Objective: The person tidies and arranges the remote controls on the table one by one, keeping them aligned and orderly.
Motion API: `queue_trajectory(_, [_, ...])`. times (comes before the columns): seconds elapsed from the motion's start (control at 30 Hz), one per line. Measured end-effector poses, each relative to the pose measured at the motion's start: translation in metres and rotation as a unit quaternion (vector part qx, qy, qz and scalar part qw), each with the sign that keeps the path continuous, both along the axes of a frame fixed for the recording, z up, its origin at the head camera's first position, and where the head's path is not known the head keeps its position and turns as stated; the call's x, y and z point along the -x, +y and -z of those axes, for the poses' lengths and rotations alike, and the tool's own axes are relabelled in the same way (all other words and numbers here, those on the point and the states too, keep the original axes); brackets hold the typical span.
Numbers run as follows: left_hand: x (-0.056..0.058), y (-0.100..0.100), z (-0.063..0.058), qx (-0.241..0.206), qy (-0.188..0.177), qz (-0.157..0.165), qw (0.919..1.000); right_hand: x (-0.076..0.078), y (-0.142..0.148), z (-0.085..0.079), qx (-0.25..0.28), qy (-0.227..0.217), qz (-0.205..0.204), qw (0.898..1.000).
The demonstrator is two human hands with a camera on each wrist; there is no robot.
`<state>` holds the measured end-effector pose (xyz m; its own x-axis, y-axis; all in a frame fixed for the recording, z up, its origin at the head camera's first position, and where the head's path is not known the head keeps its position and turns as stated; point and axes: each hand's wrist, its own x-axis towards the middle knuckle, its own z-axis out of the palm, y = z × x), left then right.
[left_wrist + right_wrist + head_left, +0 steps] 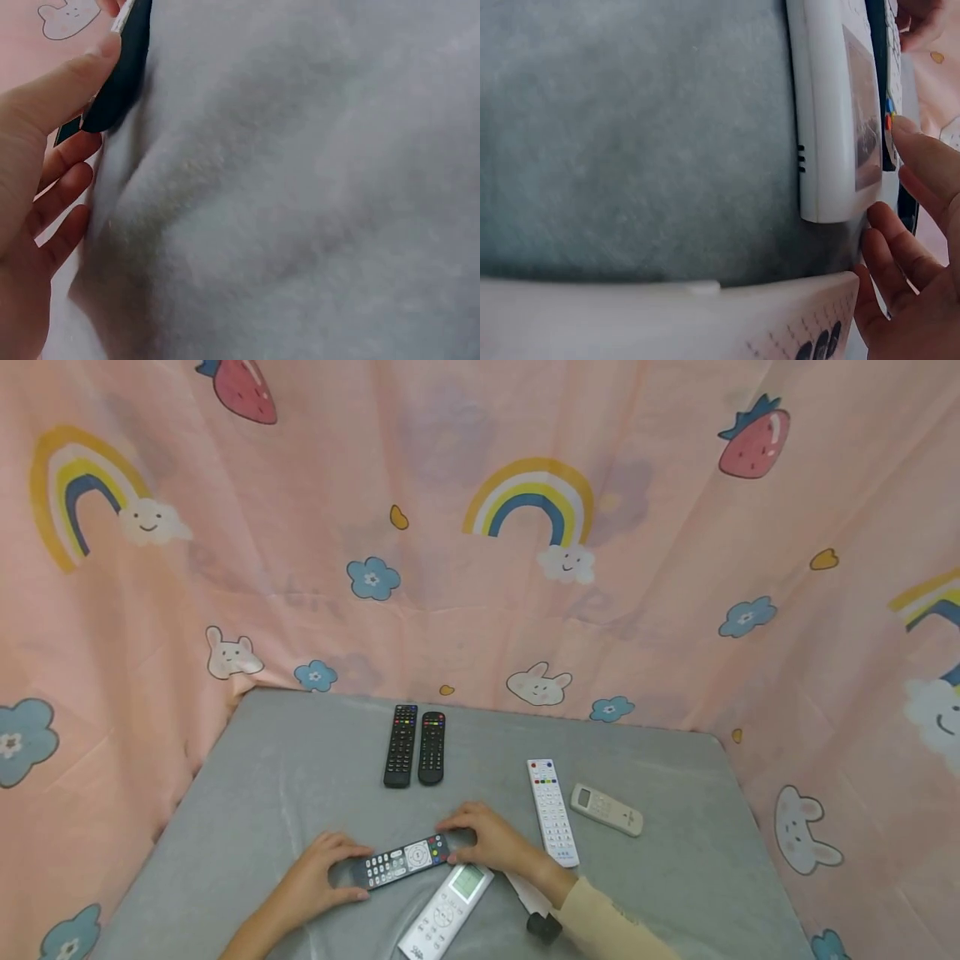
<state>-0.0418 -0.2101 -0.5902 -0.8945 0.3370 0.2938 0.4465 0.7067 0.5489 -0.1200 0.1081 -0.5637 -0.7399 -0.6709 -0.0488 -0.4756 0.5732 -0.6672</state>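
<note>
A dark remote control (405,862) with white and coloured buttons lies slanted at the front middle of the grey surface, a hand at each end. My left hand (318,872) pinches its left end, thumb on the near side; in the left wrist view the thumb (82,71) presses its edge while the lower fingers stay apart from it. My right hand (487,839) pinches the other end near the coloured buttons, seen in the right wrist view with the thumb (922,150) against it. Close below lies a white remote with a screen (446,910).
Two black remotes (401,746) stand side by side at the back. To the right lie a long white remote (552,814) and a small beige one (606,810). Another white remote (527,893) is partly hidden under my right wrist. A pink patterned curtain (420,635) borders the surface.
</note>
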Motion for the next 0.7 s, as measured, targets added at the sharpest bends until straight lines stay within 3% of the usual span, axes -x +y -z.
queue_trajectory(0.23, [-0.0040, -0.0034, 0.0008, -0.001, 0.003, 0.003, 1.0000, -0.0037, -0.0025, -0.0003, -0.020, -0.006, 0.027, 0.999])
queue_trajectory(0.5, [-0.0059, -0.0042, -0.0018, 0.003, -0.029, -0.001, 0.9996, -0.0033, -0.0062, 0.0012, -0.021, 0.013, 0.026, 0.999])
queue_trajectory(0.7, [-0.0060, -0.0039, -0.0013, 0.000, -0.021, -0.002, 0.9998, -0.0027, -0.0065, 0.0052, -0.023, 0.032, 0.023, 0.999])
